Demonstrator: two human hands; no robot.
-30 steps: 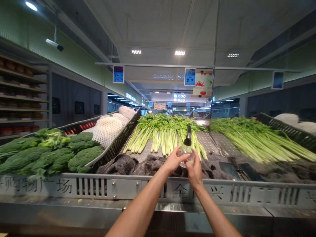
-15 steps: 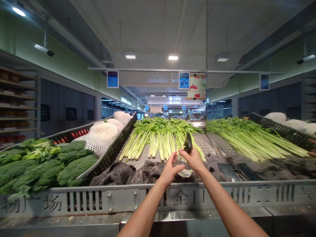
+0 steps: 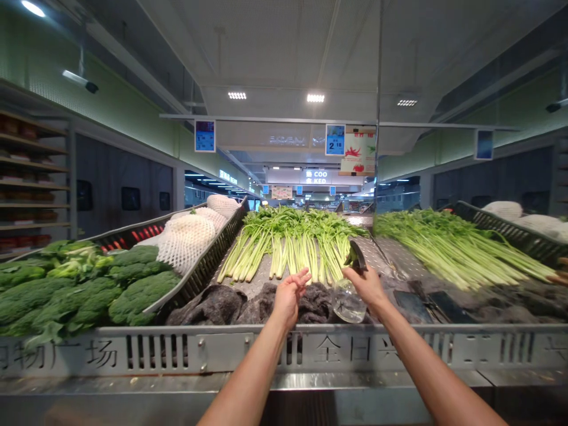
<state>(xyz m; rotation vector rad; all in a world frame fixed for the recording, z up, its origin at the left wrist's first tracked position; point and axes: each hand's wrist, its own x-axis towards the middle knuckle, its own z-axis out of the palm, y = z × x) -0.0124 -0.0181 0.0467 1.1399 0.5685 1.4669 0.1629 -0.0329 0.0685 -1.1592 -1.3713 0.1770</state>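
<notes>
A clear spray bottle with a black spray head is gripped at its neck by my right hand, tilted above the dark cloth. To its left, my left hand holds nothing, its fingers partly stretched and apart from the bottle. Beyond both hands lie several bunches of celery, cut ends toward me and leaves at the back. The dark cloth runs rumpled along the front of the display, below the celery.
Broccoli fills the left side, with white foam-netted produce behind it, inside a black slatted divider. A grey slatted front rail crosses before me. The mirror on the right reflects celery. Price signs hang overhead.
My left hand has come away from the bottle and moved slightly left. My right hand has carried the spray bottle to the right. The view has shifted slightly.
</notes>
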